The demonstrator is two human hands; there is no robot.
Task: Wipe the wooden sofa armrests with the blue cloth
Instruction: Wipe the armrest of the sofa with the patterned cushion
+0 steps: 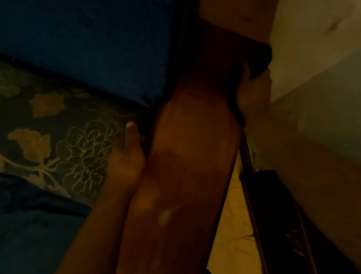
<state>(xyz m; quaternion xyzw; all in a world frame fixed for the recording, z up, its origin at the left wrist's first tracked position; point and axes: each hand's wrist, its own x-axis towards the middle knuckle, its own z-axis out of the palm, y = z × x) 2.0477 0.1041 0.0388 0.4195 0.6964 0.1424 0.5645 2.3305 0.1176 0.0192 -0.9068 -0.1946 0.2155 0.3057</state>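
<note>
A long brown wooden armrest (186, 160) runs from the bottom centre up to a rounded end at the top right. My right hand (253, 97) grips a dark cloth (257, 60) at the armrest's right edge, between the wood and the wall. The cloth looks almost black in the dim light. My left hand (127, 156) lies along the armrest's left side, thumb up, its fingers hidden between the wood and the pillow.
A floral-patterned pillow (35, 128) lies on the dark blue sofa cushion (74, 34) left of the armrest. A pale wall (326, 14) stands close on the right. Yellowish floor (233, 236) and a dark upright frame (273, 217) show below right.
</note>
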